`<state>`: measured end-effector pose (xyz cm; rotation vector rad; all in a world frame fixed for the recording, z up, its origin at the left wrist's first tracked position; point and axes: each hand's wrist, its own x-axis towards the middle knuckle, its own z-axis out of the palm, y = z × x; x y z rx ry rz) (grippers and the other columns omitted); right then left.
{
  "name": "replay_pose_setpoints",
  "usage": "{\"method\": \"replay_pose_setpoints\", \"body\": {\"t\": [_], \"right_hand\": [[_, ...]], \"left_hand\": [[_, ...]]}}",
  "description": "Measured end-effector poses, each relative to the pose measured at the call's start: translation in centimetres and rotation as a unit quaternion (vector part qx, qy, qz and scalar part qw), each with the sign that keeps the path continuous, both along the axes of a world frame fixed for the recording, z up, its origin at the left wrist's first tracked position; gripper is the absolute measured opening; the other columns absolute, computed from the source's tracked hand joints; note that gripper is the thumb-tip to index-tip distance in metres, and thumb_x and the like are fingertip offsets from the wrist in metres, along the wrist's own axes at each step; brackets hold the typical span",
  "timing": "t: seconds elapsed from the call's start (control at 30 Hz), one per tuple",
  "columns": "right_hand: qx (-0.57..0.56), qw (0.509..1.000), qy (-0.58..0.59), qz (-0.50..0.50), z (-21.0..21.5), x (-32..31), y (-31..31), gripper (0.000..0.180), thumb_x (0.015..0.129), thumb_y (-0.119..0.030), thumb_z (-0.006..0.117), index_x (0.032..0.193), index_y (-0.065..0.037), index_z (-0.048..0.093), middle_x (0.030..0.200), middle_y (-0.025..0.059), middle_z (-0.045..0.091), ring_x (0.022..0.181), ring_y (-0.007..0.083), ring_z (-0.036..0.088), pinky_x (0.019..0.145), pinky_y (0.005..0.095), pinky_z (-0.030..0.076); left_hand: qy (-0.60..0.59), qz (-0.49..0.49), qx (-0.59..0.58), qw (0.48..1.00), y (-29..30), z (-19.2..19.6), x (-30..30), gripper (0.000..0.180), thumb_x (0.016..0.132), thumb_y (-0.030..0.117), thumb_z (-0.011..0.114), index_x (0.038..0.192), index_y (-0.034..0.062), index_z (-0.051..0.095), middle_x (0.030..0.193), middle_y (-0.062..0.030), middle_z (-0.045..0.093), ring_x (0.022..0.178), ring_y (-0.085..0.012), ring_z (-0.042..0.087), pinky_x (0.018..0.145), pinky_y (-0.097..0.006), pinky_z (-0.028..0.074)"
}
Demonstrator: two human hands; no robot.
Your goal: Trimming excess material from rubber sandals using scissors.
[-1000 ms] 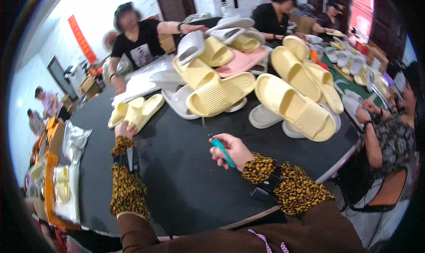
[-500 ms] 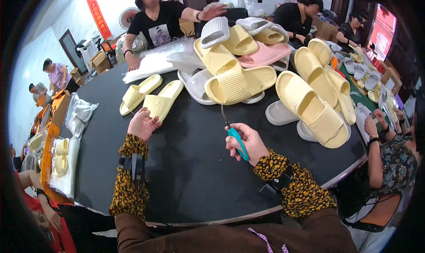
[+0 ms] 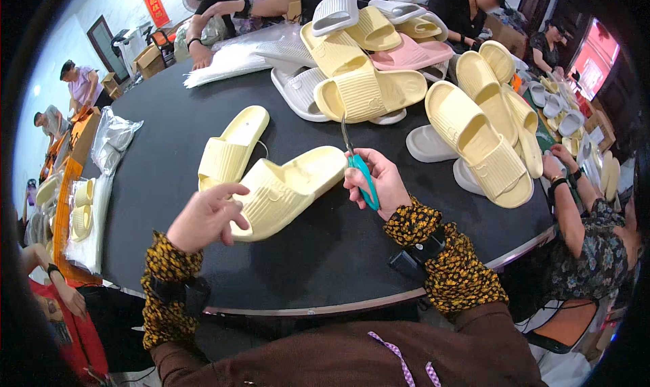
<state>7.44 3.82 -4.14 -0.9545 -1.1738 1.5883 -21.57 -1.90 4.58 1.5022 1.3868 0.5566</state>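
Observation:
My right hand (image 3: 376, 184) is closed round a pair of scissors (image 3: 363, 178) with teal handles, their metal blades pointing away from me. Beside the scissors lies a pale yellow slide slipper (image 3: 288, 194), turned at an angle with its toe end nearest me. Over that toe end is my left hand (image 3: 206, 219), fingers apart; whether they touch the slipper I cannot tell. The matching yellow slipper (image 3: 229, 153) rests just behind and to the left. A thin loop of cord shows between the two slippers.
Beyond my right hand stands a heap of yellow, grey and pink slippers (image 3: 379, 93), with another yellow and grey stack (image 3: 481, 143) to its right. Flat clear plastic bags (image 3: 237, 59) lie at the far side. Other people sit and stand around the dark table (image 3: 305, 272).
The yellow pair has come nearer me, and the right slipper has swung toward the scissors. My left hand has moved down and left. Across the table, a person has drawn back a raised hand.

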Motion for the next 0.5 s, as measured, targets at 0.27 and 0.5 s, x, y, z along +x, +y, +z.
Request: {"method": "replay_pose_setpoints", "body": {"t": [0.27,0.5], "right_hand": [[0.003,1.000,-0.010,0.012,-0.5,-0.1,0.0,0.041,0.081,-0.016,0.063,0.115,0.000,0.046,0.075,0.0068,0.057,0.052,0.0072,0.054,0.039,0.0190,0.041],[-0.001,1.000,-0.004,0.014,-0.6,-0.1,-0.1,0.035,0.081,-0.014,0.063,0.111,-0.003,0.049,0.073,0.0059,0.058,0.053,0.0076,0.055,0.039,0.0190,0.042]], "left_hand": [[0.283,-0.046,0.276,0.917,3.4,0.9,-1.3,0.045,0.077,0.017,0.060,0.120,0.0060,0.049,0.118,-0.0211,0.050,0.102,-0.0292,0.053,0.085,-0.039,0.044],[0.473,-0.123,0.203,0.849,9.5,-1.9,-3.4,0.061,0.075,0.029,0.062,0.130,0.0108,0.040,0.134,-0.0190,0.036,0.128,-0.0367,0.028,0.104,-0.047,0.021]]}}
